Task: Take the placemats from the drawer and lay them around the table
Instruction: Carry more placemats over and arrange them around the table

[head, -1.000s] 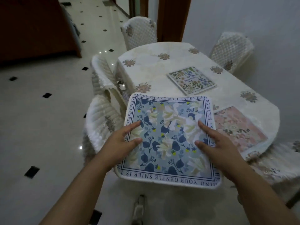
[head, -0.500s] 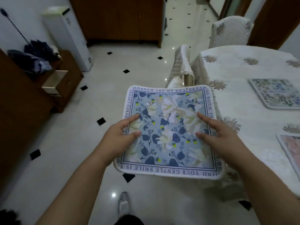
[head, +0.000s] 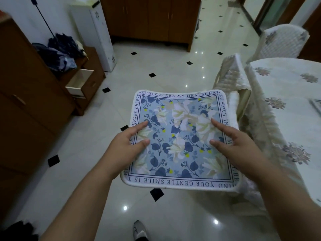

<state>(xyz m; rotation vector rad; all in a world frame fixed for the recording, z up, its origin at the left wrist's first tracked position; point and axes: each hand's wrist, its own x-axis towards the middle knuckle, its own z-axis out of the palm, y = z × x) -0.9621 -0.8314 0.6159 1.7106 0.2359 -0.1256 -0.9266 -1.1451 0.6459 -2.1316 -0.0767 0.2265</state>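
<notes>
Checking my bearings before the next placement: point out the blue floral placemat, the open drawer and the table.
Blue floral placemat (head: 178, 136): head view, printed centre between the hands.
Open drawer (head: 80, 81): head view, pale inner side wall.
Table (head: 284, 87): head view, bare patch of the cream tablecloth top.

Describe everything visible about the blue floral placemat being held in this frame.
The blue floral placemat is roughly square with rounded corners, a white edge and a printed border of dark capital lettering around white flowers and navy leaves. It looks like soft fabric, sagging slightly. It is held nearly flat over the floor, left of the table, gripped at its sides by the left hand and right hand.
</notes>
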